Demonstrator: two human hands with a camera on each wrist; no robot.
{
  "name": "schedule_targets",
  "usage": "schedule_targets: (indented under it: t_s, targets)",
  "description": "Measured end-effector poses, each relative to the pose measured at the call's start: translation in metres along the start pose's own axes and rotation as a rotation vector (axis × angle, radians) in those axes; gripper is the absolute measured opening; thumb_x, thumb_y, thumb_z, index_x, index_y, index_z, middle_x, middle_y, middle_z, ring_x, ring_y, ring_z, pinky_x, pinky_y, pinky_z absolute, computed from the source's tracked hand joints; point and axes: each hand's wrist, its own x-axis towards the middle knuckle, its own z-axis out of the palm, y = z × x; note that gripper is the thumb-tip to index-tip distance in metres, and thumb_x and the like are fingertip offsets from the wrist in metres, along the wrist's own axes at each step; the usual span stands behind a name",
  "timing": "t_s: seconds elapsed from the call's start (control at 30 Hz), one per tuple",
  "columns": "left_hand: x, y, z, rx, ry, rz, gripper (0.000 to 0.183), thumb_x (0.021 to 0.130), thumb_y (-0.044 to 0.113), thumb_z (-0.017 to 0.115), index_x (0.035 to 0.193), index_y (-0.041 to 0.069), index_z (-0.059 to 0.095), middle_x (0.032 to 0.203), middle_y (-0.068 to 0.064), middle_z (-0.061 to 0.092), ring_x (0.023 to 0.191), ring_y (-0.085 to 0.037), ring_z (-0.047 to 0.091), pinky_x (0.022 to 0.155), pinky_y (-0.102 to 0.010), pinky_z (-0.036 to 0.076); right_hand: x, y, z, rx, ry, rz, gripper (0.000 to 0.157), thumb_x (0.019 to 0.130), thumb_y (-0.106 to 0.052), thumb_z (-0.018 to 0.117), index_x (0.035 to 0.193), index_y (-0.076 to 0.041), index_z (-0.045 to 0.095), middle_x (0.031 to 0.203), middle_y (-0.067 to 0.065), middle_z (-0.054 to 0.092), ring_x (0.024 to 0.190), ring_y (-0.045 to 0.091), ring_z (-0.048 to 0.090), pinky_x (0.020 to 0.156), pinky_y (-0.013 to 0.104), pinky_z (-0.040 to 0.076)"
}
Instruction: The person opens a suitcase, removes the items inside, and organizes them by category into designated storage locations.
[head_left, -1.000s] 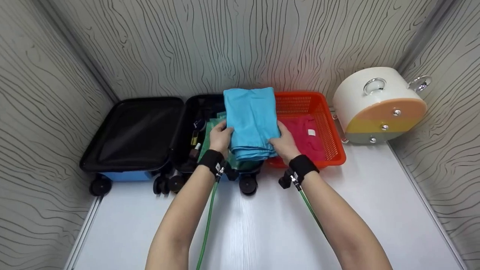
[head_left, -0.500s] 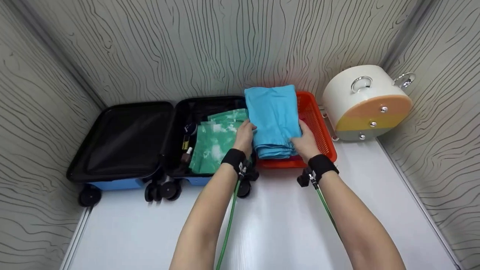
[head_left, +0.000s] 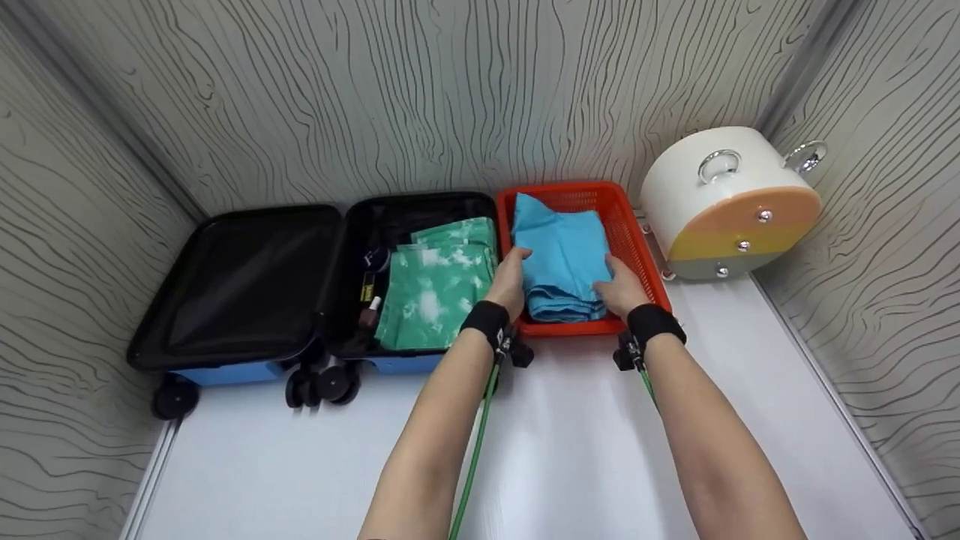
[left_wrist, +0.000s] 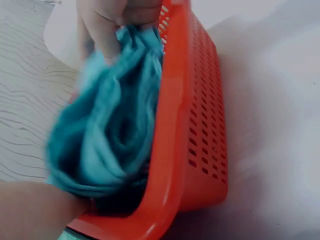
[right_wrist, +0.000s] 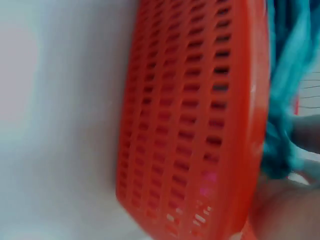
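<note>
A folded light-blue cloth lies inside the red plastic basket, its layered fold facing the person. My left hand holds the cloth's left edge, just inside the basket's rim. On the opposite side my right hand grips the right edge, thumb on top. The left wrist view shows the fingers of the right hand on the far end of the blue cloth. In the right wrist view, a bunched corner of the cloth is between the fingers. The pink garment beneath is mostly hidden.
Left of the basket, an open suitcase holds green tie-dye clothes, a small brown bottle and a yellow-labelled item. Its black-lined lid lies further left. A white drum-shaped cabinet stands right of the basket.
Both hands have carried the blue cloth rightward from over the suitcase and down into the red basket. The green clothes in the suitcase have come into full view; the pink garment is now covered.
</note>
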Motion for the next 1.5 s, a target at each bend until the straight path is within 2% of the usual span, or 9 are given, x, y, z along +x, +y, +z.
schedule_targets:
  t_s: [0.13,0.37,0.5,0.63,0.77,0.97,1.2,1.37,1.5]
  targets:
    - [-0.001,-0.001,0.001,0.046,-0.041,-0.021,0.055,0.105,0.028,0.044,0.156,0.008,0.043,0.17,-0.009,0.017,0.156,-0.028,0.012,0.124,-0.042,0.017,-0.002,0.001,-0.005,-0.112,-0.056,0.046,0.061,0.108,-0.012,0.04,0.16,0.006,0.015,0.166,0.027,0.016,0.153,0.041,0.014,0.121,0.053,0.021]
    - [-0.007,-0.003,0.001,0.042,-0.167,-0.029,0.06,0.108,0.029,0.042,0.162,0.008,0.027,0.171,-0.008,0.012,0.156,-0.025,0.01,0.124,-0.038,0.014,-0.006,-0.011,-0.003,-0.132,-0.079,0.011,0.056,0.107,-0.014,0.036,0.158,0.007,0.025,0.162,0.029,0.027,0.14,0.04,0.034,0.116,0.051,0.031]
    - [-0.011,-0.005,0.0,0.044,-0.216,0.001,0.06,0.108,0.029,0.041,0.162,0.007,0.026,0.17,-0.009,0.013,0.156,-0.025,0.012,0.124,-0.034,0.015,-0.01,-0.016,0.002,-0.144,-0.114,0.005,0.057,0.109,-0.018,0.036,0.159,0.008,0.022,0.162,0.029,0.026,0.142,0.04,0.033,0.117,0.052,0.031]
    - [-0.013,0.001,-0.01,0.045,-0.244,0.018,0.061,0.109,0.03,0.041,0.163,0.007,0.023,0.171,-0.009,0.013,0.156,-0.025,0.012,0.124,-0.033,0.016,-0.012,-0.024,0.008,-0.141,-0.079,-0.023,0.058,0.111,-0.024,0.034,0.16,0.006,0.022,0.163,0.028,0.025,0.149,0.04,0.026,0.118,0.052,0.028]
    - [-0.014,0.011,-0.03,0.071,-0.245,0.024,0.06,0.11,0.03,0.038,0.163,0.007,0.021,0.17,-0.009,0.014,0.156,-0.024,0.013,0.124,-0.033,0.016,-0.011,-0.035,0.019,-0.108,-0.042,-0.065,0.057,0.112,-0.026,0.033,0.161,0.002,0.023,0.164,0.024,0.026,0.149,0.039,0.026,0.118,0.052,0.028]
    - [-0.016,0.022,-0.073,0.156,-0.21,0.05,0.059,0.111,0.033,0.035,0.164,0.01,0.02,0.171,-0.008,0.012,0.156,-0.024,0.01,0.124,-0.035,0.015,-0.015,-0.055,0.041,-0.098,-0.044,-0.171,0.055,0.112,-0.027,0.033,0.16,0.0,0.029,0.163,0.02,0.03,0.15,0.036,0.029,0.119,0.049,0.029]
    - [-0.021,0.03,-0.12,0.236,-0.137,0.054,0.059,0.112,0.036,0.033,0.164,0.011,0.018,0.171,-0.008,0.011,0.156,-0.025,0.009,0.124,-0.038,0.013,-0.025,-0.076,0.069,-0.064,-0.124,-0.242,0.055,0.113,-0.027,0.033,0.16,-0.001,0.027,0.163,0.02,0.031,0.148,0.036,0.032,0.117,0.049,0.032]
    - [-0.024,0.034,-0.142,0.367,-0.107,0.035,0.057,0.113,0.038,0.029,0.164,0.013,0.023,0.171,-0.007,0.01,0.156,-0.027,0.007,0.124,-0.046,0.012,-0.027,-0.087,0.087,-0.096,-0.136,-0.248,0.053,0.112,-0.026,0.035,0.159,-0.001,0.032,0.16,0.02,0.037,0.144,0.035,0.039,0.114,0.047,0.036]
    - [-0.029,0.035,-0.163,0.514,-0.12,0.032,0.056,0.113,0.04,0.028,0.164,0.015,0.025,0.172,-0.006,0.008,0.157,-0.028,0.007,0.124,-0.049,0.013,-0.03,-0.094,0.1,-0.181,-0.136,-0.267,0.046,0.111,-0.02,0.04,0.152,-0.001,0.045,0.15,0.019,0.05,0.126,0.033,0.054,0.103,0.045,0.044]
